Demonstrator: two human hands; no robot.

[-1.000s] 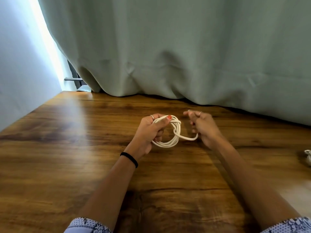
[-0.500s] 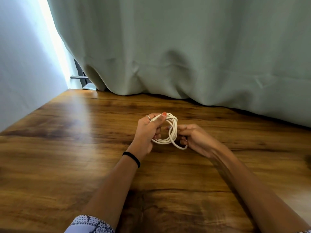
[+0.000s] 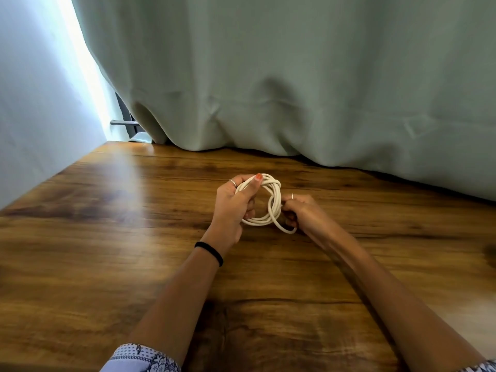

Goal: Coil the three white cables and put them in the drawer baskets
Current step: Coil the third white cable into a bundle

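Observation:
A coiled white cable (image 3: 274, 204) hangs in a round bundle just above the middle of the wooden table (image 3: 107, 237). My left hand (image 3: 234, 208) grips the coil's left side, thumb pressed over the top of the loops. My right hand (image 3: 299, 210) holds the coil's right side, fingers closed on the loose end, which loops out below the bundle toward my right wrist. No other cable, drawer or basket is in view.
A pale green curtain (image 3: 295, 76) hangs along the table's far edge, its hem resting on the wood. A light wall (image 3: 32, 103) borders the left side. A dark metal bar (image 3: 123, 122) shows in the gap behind the curtain.
My right hand came in from the right and closed against the coil, pulling the loose end around the bundle. The view shifted a little rightward; a white object at the right edge left the frame.

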